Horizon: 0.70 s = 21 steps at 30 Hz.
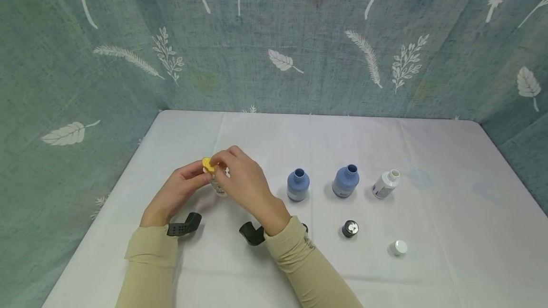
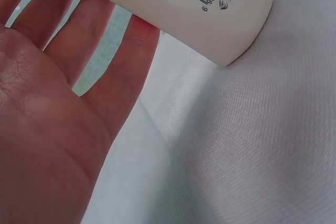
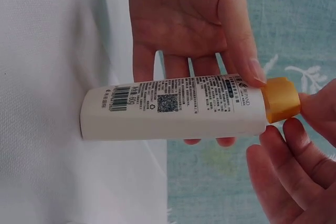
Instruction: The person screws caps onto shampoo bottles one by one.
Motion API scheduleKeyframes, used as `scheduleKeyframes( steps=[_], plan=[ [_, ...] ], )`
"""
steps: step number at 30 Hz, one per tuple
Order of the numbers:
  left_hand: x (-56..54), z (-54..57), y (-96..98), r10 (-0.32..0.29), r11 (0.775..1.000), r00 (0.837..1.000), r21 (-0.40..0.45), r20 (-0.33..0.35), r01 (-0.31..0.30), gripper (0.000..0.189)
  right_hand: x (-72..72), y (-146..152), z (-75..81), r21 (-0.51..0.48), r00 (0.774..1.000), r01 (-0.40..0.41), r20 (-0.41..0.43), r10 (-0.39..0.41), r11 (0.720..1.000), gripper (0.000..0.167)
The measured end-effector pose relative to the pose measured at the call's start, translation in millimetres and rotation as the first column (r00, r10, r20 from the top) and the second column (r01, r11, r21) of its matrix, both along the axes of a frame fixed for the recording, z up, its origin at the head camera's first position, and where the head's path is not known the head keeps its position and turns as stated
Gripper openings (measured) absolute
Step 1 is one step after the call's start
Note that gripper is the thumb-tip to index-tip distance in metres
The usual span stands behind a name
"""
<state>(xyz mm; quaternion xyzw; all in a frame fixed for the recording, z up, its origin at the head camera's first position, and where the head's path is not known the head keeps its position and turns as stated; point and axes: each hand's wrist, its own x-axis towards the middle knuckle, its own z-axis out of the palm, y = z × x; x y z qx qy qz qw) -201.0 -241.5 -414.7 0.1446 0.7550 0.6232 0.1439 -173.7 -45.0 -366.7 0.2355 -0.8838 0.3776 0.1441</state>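
A white squeeze bottle (image 3: 173, 111) with printed text and a barcode stands upright, its base on the white cloth. Its yellow cap (image 1: 208, 164) sits at the top end. My left hand (image 1: 175, 191) holds the bottle near its neck, thumb on the printed face and fingers behind it. In the right wrist view, my right hand (image 3: 294, 177) pinches the yellow cap between thumb and index finger. From the head view, my right hand covers much of the bottle. The left wrist view shows only the bottle's lower part, beside the left fingers.
To the right stand two uncapped blue bottles (image 1: 297, 187) (image 1: 345, 183) and a small uncapped white bottle (image 1: 384, 187). Nearer me lie a black cap (image 1: 350, 228) and a white cap (image 1: 399, 248). A green leaf-patterned curtain (image 1: 274, 42) hangs behind the table.
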Motion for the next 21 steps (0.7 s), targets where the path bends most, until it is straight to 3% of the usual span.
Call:
scheduleKeyframes(
  steps=[14, 21],
  plan=[
    [-1.9, -2.1, 0.6, -0.026, 1.0, 0.999, -0.001, -0.042, 0.026, 0.041, -0.3, 0.7, -0.2, 0.016, 0.998, 0.005, -0.055, -0.004, 1.0, 0.018],
    [-2.0, -1.5, 1.7, -0.003, 1.0, 0.999, -0.02, -0.051, 0.002, 0.04, -0.6, 0.2, -0.5, 0.023, 0.998, 0.006, -0.061, -0.005, 1.0, 0.02]
  ],
)
